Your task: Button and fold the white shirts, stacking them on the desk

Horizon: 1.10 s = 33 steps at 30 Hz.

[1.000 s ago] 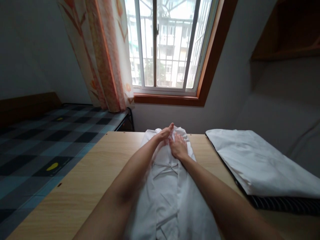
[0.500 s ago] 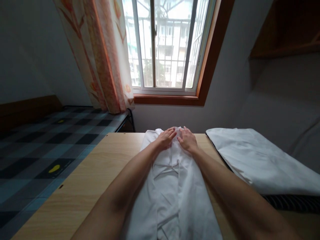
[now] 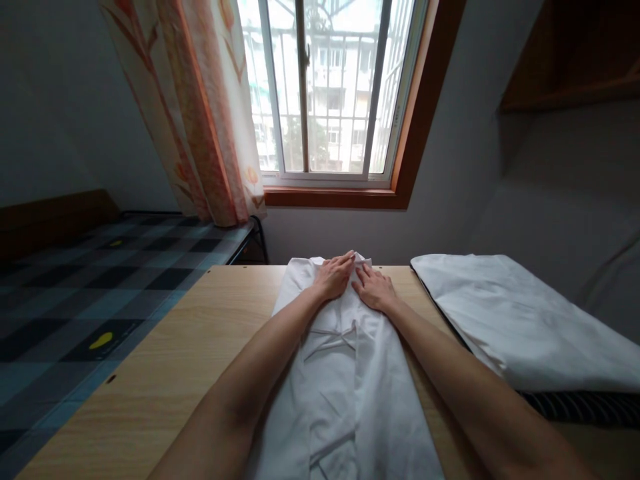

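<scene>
And the right hand has eased back from the far edge of the table, fingers spread, gripping nothing; left hand beside it, fingers together, pinch unclear, seemingly smoothing white cloth on the table

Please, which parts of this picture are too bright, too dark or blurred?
Head view: the window is overexposed, details outside partly washed out; the shelf at upper right sinks into shadow; the left hand and right hand look fairly sharp on the white cloth, without clear motion blur.
</scene>
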Available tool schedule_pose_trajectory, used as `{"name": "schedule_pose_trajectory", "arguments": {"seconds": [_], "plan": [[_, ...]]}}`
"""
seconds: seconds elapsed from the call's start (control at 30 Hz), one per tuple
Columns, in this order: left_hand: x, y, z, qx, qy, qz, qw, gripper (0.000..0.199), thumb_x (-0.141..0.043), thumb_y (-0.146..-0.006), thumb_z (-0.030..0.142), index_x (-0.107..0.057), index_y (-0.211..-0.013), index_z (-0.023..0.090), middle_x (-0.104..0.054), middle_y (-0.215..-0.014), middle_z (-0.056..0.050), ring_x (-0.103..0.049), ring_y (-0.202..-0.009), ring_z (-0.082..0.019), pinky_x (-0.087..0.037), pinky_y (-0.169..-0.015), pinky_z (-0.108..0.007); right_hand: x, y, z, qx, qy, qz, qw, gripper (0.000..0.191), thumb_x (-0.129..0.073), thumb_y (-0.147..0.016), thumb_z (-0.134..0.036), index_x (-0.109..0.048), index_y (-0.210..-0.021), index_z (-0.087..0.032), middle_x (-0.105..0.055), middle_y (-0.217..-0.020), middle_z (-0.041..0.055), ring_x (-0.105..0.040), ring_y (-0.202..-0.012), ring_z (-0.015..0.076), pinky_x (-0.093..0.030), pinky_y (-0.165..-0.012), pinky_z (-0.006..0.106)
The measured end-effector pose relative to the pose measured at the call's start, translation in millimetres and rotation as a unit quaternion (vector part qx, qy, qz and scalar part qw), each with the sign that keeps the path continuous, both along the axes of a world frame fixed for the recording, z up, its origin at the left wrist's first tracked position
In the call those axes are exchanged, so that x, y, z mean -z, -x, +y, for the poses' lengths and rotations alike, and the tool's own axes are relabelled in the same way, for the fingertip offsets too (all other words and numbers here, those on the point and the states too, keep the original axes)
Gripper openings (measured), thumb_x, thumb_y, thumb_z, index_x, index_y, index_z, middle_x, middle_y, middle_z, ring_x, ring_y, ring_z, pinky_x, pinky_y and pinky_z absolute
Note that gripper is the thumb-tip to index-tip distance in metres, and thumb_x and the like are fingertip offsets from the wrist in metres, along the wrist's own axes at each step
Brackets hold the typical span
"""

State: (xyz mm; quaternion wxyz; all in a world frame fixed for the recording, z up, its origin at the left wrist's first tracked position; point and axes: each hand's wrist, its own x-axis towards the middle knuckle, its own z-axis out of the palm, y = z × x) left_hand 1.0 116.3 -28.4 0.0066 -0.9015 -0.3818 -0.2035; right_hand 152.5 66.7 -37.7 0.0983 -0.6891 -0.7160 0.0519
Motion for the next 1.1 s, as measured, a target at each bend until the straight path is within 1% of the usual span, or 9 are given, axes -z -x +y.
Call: {"name": "schedule_pose_trajectory", "arguments": {"seconds": [0.1,0.23,0.43,0.5,0.57,0.63,0.77,0.93,1.1], "plan": [[-0.5,9.7,-10.0,0.070,0.030,0.074,0.994,0.045,-0.038,-0.095,0.036,-0.051,-0.136,0.023,-0.040,-0.151,-0.004,-0.033,-0.140,-0.026,-0.024,-0.114,-0.049,2.7,-1.1,8.4,0.024,0.005,0.010,1.000,0.057,-0.027,-0.095,-0.045,-0.036,-0.146,-0.022,-0.025,-0.158,0.0072,-0.023,-0.143,0.0295,-0.018,-0.111,0.058],[-4.3,17.3,-21.1,0.077,0.094,0.118,0.986,0.056,-0.037,-0.095,0.050,-0.038,-0.145,0.025,-0.037,-0.152,-0.005,-0.024,-0.144,-0.028,-0.013,-0.116,-0.053,6.4,-1.7,15.4,0.042,0.002,0.022,0.999,0.054,-0.027,-0.095,-0.037,-0.039,-0.144,-0.020,-0.025,-0.158,0.0078,-0.021,-0.144,0.0301,-0.014,-0.111,0.062],[-10.8,26.0,-37.4,0.104,0.114,0.124,0.980,0.061,-0.034,-0.095,0.056,-0.032,-0.148,0.026,-0.034,-0.154,-0.006,-0.026,-0.144,-0.026,-0.017,-0.116,-0.049,0.8,-1.8,15.7,0.098,-0.062,0.039,0.993,0.055,-0.023,-0.095,-0.027,-0.033,-0.147,-0.011,-0.027,-0.156,0.0138,-0.023,-0.144,0.0234,-0.020,-0.115,0.043],[-13.2,30.5,-34.4,0.050,0.051,0.072,0.995,0.060,-0.038,-0.094,0.054,-0.036,-0.147,0.026,-0.037,-0.152,-0.006,-0.029,-0.143,-0.024,-0.018,-0.117,-0.045,-1.0,0.5,14.4,0.050,-0.091,0.030,0.994,0.056,-0.024,-0.097,-0.035,-0.030,-0.148,-0.013,-0.022,-0.158,0.0110,-0.018,-0.145,0.0236,-0.017,-0.116,0.042],[-14.4,36.3,-26.4,-0.067,0.006,0.026,0.997,0.060,-0.044,-0.092,0.053,-0.039,-0.145,0.023,-0.040,-0.151,-0.008,-0.029,-0.142,-0.026,-0.019,-0.116,-0.045,-0.5,3.1,12.8,-0.040,-0.078,0.008,0.996,0.059,-0.026,-0.097,-0.045,-0.031,-0.149,-0.016,-0.022,-0.159,0.0085,-0.016,-0.146,0.0254,-0.014,-0.117,0.046],[-12.7,43.8,-17.5,-0.146,0.026,0.038,0.988,0.060,-0.046,-0.090,0.052,-0.043,-0.142,0.021,-0.042,-0.149,-0.011,-0.031,-0.141,-0.029,-0.022,-0.115,-0.047,1.9,4.6,11.1,-0.109,-0.034,-0.009,0.993,0.062,-0.025,-0.097,-0.051,-0.030,-0.149,-0.018,-0.022,-0.159,0.0077,-0.016,-0.146,0.0254,-0.015,-0.116,0.048],[-3.4,60.0,-12.8,-0.119,0.101,0.110,0.982,0.060,-0.034,-0.094,0.053,-0.041,-0.143,0.020,-0.037,-0.152,-0.011,-0.028,-0.143,-0.027,-0.023,-0.114,-0.049,4.9,3.3,8.4,-0.133,0.019,-0.020,0.991,0.066,-0.019,-0.097,-0.057,-0.018,-0.153,-0.022,-0.015,-0.160,0.0052,-0.016,-0.147,0.0221,-0.014,-0.116,0.050],[-2.6,69.8,-26.6,-0.085,0.150,0.145,0.974,0.077,-0.025,-0.091,0.066,-0.027,-0.150,0.017,-0.020,-0.158,-0.013,-0.016,-0.146,-0.028,-0.014,-0.115,-0.053,-4.4,2.1,-2.0,-0.136,0.068,-0.014,0.988,0.069,-0.019,-0.097,-0.056,-0.014,-0.154,-0.018,-0.009,-0.161,0.0076,-0.010,-0.147,0.0232,-0.009,-0.117,0.050],[-5.7,69.6,-33.8,-0.079,0.147,0.153,0.974,0.091,-0.029,-0.085,0.075,-0.025,-0.151,0.013,-0.017,-0.157,-0.018,-0.014,-0.146,-0.033,-0.014,-0.114,-0.055,-9.2,6.4,-56.1,-0.235,0.076,0.024,0.969,0.070,-0.021,-0.097,-0.055,-0.019,-0.153,-0.013,-0.011,-0.160,0.0098,-0.007,-0.148,0.0217,-0.008,-0.118,0.041]]}}
